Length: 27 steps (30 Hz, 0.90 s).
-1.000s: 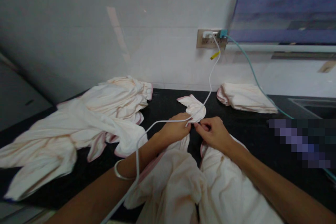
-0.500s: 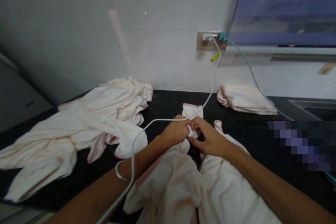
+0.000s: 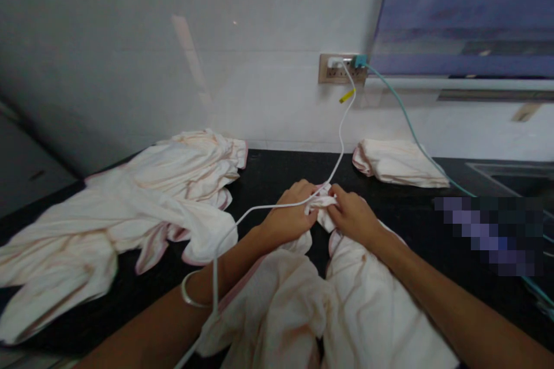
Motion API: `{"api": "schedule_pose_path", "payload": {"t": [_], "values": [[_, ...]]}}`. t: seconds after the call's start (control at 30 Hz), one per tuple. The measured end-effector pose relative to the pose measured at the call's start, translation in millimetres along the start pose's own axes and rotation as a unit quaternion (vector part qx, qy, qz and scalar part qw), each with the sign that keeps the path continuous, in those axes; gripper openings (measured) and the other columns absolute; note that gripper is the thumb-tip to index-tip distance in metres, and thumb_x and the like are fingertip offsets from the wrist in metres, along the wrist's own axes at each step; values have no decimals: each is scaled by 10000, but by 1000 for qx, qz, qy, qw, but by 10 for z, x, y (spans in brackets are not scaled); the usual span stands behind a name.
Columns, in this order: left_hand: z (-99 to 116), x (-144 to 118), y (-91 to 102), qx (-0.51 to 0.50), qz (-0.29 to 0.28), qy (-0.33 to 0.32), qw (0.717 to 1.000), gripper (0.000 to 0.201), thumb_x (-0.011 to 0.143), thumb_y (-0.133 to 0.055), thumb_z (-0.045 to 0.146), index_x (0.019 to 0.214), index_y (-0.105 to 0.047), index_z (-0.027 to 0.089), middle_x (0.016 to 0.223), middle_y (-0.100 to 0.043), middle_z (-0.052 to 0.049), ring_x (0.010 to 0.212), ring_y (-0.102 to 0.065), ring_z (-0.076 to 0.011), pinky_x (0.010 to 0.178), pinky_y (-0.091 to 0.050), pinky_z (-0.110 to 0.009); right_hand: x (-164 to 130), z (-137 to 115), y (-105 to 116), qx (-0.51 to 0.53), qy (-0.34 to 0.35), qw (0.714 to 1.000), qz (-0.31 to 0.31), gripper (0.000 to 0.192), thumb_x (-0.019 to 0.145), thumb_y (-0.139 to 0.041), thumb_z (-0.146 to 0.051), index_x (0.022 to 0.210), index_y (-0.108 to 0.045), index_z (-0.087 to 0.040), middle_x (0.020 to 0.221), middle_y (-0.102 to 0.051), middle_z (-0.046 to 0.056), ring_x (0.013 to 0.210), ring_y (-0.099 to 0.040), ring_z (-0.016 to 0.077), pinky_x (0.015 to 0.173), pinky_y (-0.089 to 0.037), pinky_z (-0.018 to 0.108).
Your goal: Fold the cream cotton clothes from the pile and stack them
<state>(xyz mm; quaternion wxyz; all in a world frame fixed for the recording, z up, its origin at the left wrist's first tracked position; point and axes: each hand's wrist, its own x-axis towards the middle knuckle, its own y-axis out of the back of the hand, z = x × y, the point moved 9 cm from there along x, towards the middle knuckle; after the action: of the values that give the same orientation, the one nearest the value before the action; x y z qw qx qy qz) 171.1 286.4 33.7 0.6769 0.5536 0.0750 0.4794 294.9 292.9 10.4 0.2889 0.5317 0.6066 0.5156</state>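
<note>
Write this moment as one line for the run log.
left hand, right hand: both gripping pink-edged white cloth; white cable: across left hand in view; folded cloth: near wall

From my seat: both forearms in view, angling in from the lower corners, converging mid-frame. Left forearm runs up and rightward; right forearm mirrors it, up and leftward. Left grip is back-up, fingers curled under (tips mostly hidden from me). Right grip has back up too, thumb and index finger bent inward toward the left. Both grips closed, near each other, small gap between, roughly level.
</note>
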Motion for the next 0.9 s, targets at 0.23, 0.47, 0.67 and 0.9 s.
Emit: {"api": "schedule_pose_path", "payload": {"t": [0.23, 0.47, 0.67, 0.9], "values": [[300, -133, -275, 23, -212, -72, 974, 332, 961, -559, 493, 796, -642, 217, 725, -634, 20, 701, -573, -147, 686, -393, -243, -28, 801, 632, -106, -210, 959, 157, 280, 988, -438, -323, 1204, -560, -196, 901, -697, 117, 803, -642, 248, 628, -274, 300], [138, -110, -211, 102, -233, 22, 967, 611, 759, -614, 820, 884, -670, 224, 732, -672, -18, 681, -590, -205, 649, -369, -278, -88, 961, 836, -97, -177, 941, 272, 267, 958, -434, -274, 1151, -589, -176, 1049, -634, 139, 933, -577, 263, 711, -357, 325], [28, -318, -194, -26, -388, 70, 919, 273, 798, -676, 389, 617, -636, 190, 567, -605, 11, 509, -509, -137, 493, -299, -246, -5, 595, 709, -113, -54, 958, 258, 316, 814, -535, -232, 1110, -586, -137, 1144, -501, 186, 1075, -469, 335, 880, -404, 431], [142, -290, -189, -235, -379, 69, 892, 345, 939, -561, 502, 879, -643, 172, 493, -449, 72, 409, -366, -87, 404, -209, -200, -7, -49, 327, 111, 160, 971, 135, 266, 837, -482, -136, 1091, -550, -173, 1092, -566, 114, 1002, -556, 228, 900, -458, 361]]}}
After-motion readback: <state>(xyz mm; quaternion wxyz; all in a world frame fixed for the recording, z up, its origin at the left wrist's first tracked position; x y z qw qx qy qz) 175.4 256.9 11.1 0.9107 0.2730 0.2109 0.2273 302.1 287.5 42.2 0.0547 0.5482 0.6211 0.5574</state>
